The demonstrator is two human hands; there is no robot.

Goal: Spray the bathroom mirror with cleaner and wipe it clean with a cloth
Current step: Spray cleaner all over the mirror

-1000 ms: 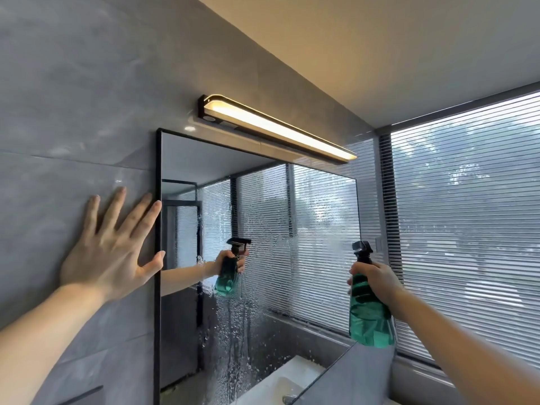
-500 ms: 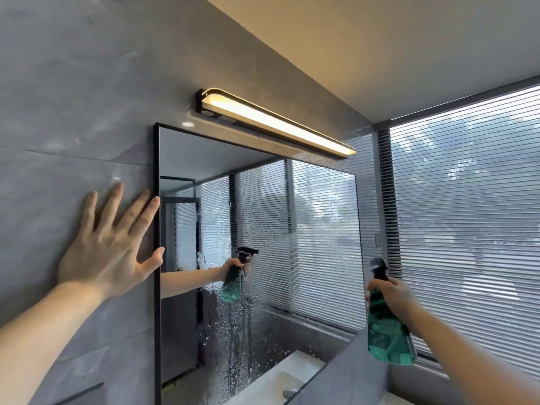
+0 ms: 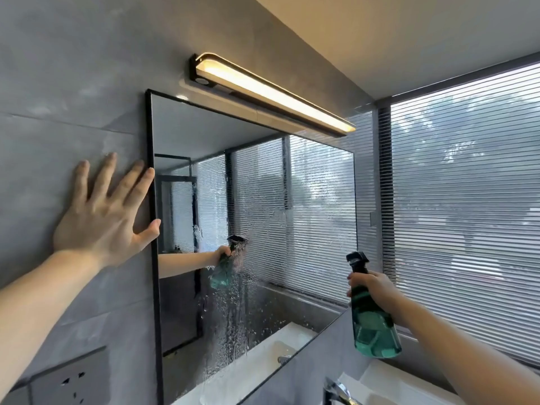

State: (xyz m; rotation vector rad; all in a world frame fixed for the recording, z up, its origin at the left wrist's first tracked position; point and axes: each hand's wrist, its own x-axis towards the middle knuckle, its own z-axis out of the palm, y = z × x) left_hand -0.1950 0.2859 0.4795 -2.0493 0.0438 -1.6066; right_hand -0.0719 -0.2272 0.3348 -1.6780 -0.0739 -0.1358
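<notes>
Centrally in the frame hangs the black-framed mirror [image 3: 263, 200], its middle and lower glass beaded with running droplets. At lower right the right hand [image 3: 372, 287] grips the neck of a green spray bottle [image 3: 372, 325], nozzle toward the glass. At left the left hand [image 3: 102, 220] lies flat, fingers spread, on the grey wall [image 3: 58, 83] beside the frame. A lit lamp [image 3: 271, 93] sits above.

My left hand [image 3: 99, 220] is flat on the wall [image 3: 67, 83] just left of the mirror [image 3: 263, 200]; my right hand [image 3: 372, 287] holds the spray bottle [image 3: 372, 328] in front of its right end, lamp [image 3: 271, 93] above.
</notes>
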